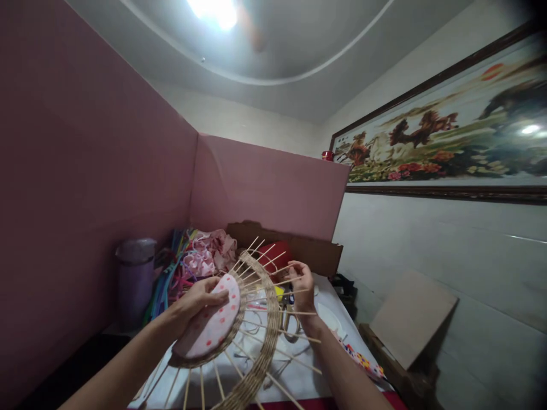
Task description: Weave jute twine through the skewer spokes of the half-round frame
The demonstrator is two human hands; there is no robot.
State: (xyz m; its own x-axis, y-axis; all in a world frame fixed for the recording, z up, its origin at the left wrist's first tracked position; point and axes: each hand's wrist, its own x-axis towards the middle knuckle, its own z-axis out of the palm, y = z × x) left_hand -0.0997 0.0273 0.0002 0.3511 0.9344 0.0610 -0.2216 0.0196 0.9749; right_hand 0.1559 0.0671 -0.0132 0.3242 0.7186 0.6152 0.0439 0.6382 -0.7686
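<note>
While left hand [203, 295] clamps red-dotted pink oval pad [222, 322], right hand [303, 289] has unclear grip. Thin tan spokes [299, 335] seem brittle; hold pad.

White-topped desk [347, 320], red seen along its near edge. Crumpled pale pink fabric [205, 256] is heaped far left, flanked by long thin blue, green and yellow strips [164, 290]. A red object [277, 255] is placed at the back, partly hidden. Loop-handled metallic scissors [293, 329] are laid mid-desk, near a small yellow item [279, 293]. Multicoloured flower-patterned material [363, 361] is laid along the right edge.
</note>
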